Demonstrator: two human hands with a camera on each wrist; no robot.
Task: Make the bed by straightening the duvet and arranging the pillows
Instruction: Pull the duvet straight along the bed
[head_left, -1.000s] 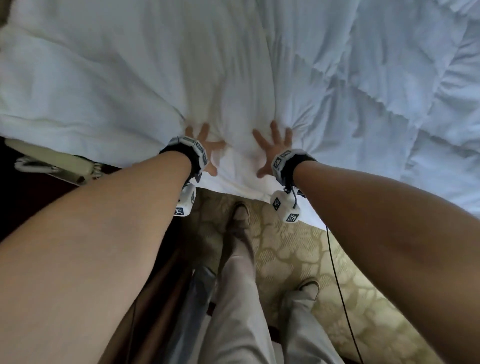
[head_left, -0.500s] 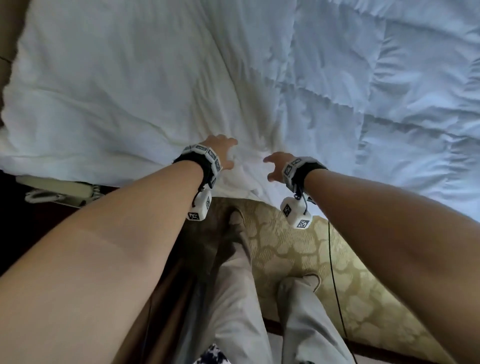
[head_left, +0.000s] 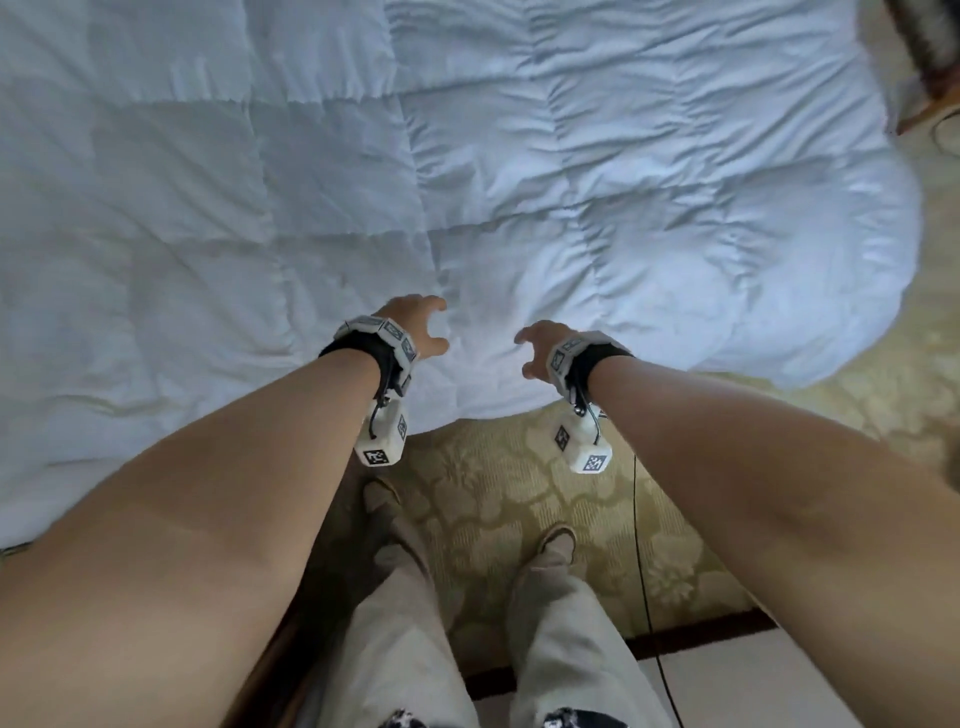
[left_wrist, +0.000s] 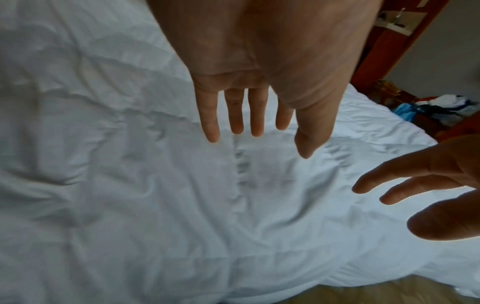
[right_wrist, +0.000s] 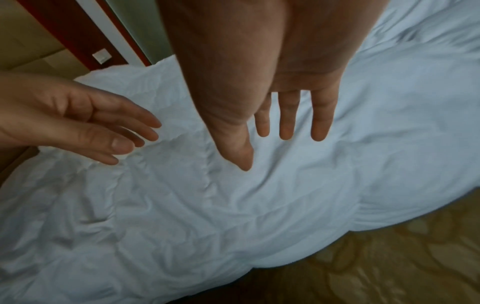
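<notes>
A white quilted duvet (head_left: 467, 156) covers the bed and fills the top of the head view, with its rounded corner (head_left: 831, 291) hanging over at the right. My left hand (head_left: 415, 325) and right hand (head_left: 540, 345) hover side by side just above the duvet's near edge. Both hold nothing. In the left wrist view the left hand (left_wrist: 249, 115) has straight fingers over the duvet (left_wrist: 130, 185). The right hand (right_wrist: 283, 123) looks the same above the duvet (right_wrist: 233, 205) in the right wrist view. No pillows are in sight.
A patterned beige carpet (head_left: 519, 499) lies under my feet beside the bed. A thin black cable (head_left: 641, 571) hangs down at the right. Wooden furniture with a heap of clothes (left_wrist: 441, 107) stands past the bed's far corner. A wood-trimmed wall with a switch (right_wrist: 101, 55) is at the other end.
Both hands pressed flat and spread on the duvet's edge a second ago; they have lifted off and now hover above it. My view has shifted right toward the bed's corner.
</notes>
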